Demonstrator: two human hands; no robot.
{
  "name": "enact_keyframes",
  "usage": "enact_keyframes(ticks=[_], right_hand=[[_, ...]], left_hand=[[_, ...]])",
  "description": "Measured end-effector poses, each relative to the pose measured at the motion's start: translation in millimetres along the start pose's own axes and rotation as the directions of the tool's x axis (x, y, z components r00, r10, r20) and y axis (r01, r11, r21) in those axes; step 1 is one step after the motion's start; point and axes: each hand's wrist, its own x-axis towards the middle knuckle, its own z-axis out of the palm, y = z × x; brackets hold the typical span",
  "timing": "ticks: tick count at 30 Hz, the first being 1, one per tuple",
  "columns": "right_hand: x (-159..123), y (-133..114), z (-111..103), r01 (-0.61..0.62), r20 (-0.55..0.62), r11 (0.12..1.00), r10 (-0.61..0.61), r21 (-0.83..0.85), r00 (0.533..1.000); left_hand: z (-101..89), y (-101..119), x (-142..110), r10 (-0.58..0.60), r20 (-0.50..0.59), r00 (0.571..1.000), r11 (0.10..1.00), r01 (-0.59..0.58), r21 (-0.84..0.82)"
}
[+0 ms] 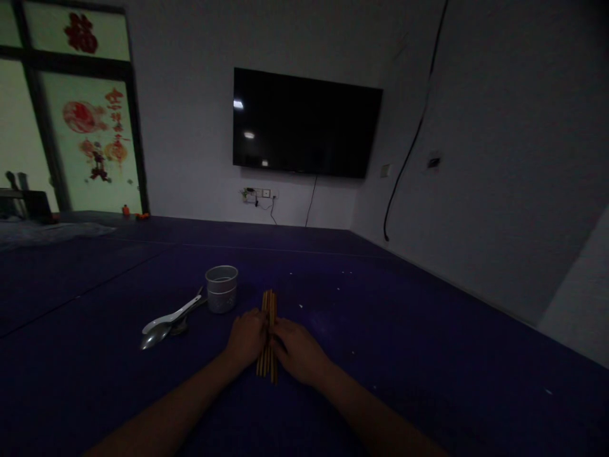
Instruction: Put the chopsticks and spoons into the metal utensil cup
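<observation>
A bundle of several wooden chopsticks (266,365) lies lengthwise in front of me on the dark blue surface. My left hand (247,336) closes on the bundle from the left side, and my right hand (297,349) closes on it from the right. The fingers of both hands meet around the middle of the sticks, and part of them is hidden there. To the left stands a grey cylindrical cup (222,291), upright. Beside it lie a white spoon (171,317) and a shiny metal spoon (156,336), with further cutlery partly hidden underneath.
Small white scraps (301,306) dot the blue tabletop (404,355). Clear plastic sheeting (57,231) and a dark box (28,204) lie at the far left. A television (307,124) hangs on the back wall, and a black cable (413,143) runs down the right wall.
</observation>
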Motion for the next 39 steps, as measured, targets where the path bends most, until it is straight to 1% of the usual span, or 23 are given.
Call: enact_keyframes(ticks=[3,7,10,12,14,15,17,18,20,23,24,25,26,27,28,29,31,33,35,39], right_hand=[[0,-2,-1,-0.013,0.011,1.000,0.013,0.008,1.000],[-1,-6,-3,-0.028,0.017,1.000,0.028,0.006,0.999],[-2,-7,-3,-0.045,0.002,0.999,0.045,-0.007,0.999],[-2,-8,-2,-0.059,-0.016,0.998,0.059,-0.011,0.998],[-2,-8,-1,-0.079,-0.030,0.997,0.079,-0.010,0.996],[-2,-8,-1,-0.091,-0.038,0.996,0.091,-0.010,0.995],[-2,-8,-2,-0.112,-0.052,0.994,0.111,-0.012,0.992],[-2,-9,-2,-0.120,-0.058,0.993,0.119,-0.013,0.991],[-2,-10,-3,-0.136,-0.066,0.990,0.135,-0.018,0.989],[-2,-11,-6,-0.165,-0.077,0.986,0.162,-0.033,0.984],[-2,-12,-6,-0.171,-0.080,0.985,0.168,-0.036,0.983],[-2,-12,-7,-0.175,-0.085,0.984,0.172,-0.039,0.982],[-2,-12,-7,-0.179,-0.090,0.983,0.174,-0.039,0.981],[-2,-12,-7,-0.179,-0.094,0.983,0.175,-0.038,0.980],[-2,-12,-7,-0.179,-0.097,0.983,0.175,-0.035,0.980],[-2,-12,-7,-0.179,-0.101,0.983,0.175,-0.031,0.979],[-2,-11,-6,-0.176,-0.107,0.984,0.173,-0.018,0.979],[-1,-9,-5,-0.177,-0.115,0.984,0.175,-0.006,0.978],[-1,-8,-5,-0.179,-0.116,0.984,0.178,-0.002,0.977],[-1,-7,-4,-0.172,-0.106,0.985,0.170,-0.011,0.980]], left_hand=[[0.9,0,1,0.001,-0.007,1.000,1.000,-0.001,0.002],[2.4,-2,1,0.008,-0.014,1.000,0.999,-0.008,-0.034],[-1.6,-1,-1,0.014,-0.049,0.999,0.999,-0.016,-0.035],[-8.8,0,-5,0.031,-0.069,0.997,0.999,-0.029,0.021],[-19.2,0,-10,0.023,-0.068,0.997,0.993,-0.015,0.117],[-25.2,0,-12,-0.005,-0.064,0.998,0.986,0.016,0.164],[-37.7,-4,-17,-0.115,-0.059,0.992,0.963,0.126,0.239],[-44.1,-8,-18,-0.176,-0.059,0.983,0.946,0.186,0.266],[-56.2,-21,-19,-0.302,-0.067,0.951,0.906,0.308,0.290],[-70.7,-46,-19,-0.383,-0.093,0.919,0.870,0.393,0.298],[-73.8,-55,-19,-0.433,-0.141,0.890,0.837,0.456,0.303],[-75.8,-63,-19,-0.400,-0.255,0.880,0.829,0.466,0.308],[-76.6,-71,-19,-0.418,-0.308,0.854,0.808,0.505,0.303],[-76.2,-78,-19,-0.412,-0.365,0.835,0.797,0.525,0.300],[-74.8,-84,-19,-0.410,-0.408,0.816,0.785,0.543,0.297],[-72.6,-88,-18,-0.419,-0.418,0.806,0.778,0.556,0.293],[-66.8,-96,-17,-0.459,-0.377,0.805,0.773,0.571,0.278],[-60.9,-100,-15,-0.501,-0.292,0.815,0.778,0.572,0.260],[-56.4,-104,-13,-0.518,-0.231,0.823,0.786,0.565,0.249],[-51.6,-108,-11,-0.516,-0.177,0.838,0.802,0.545,0.243]])
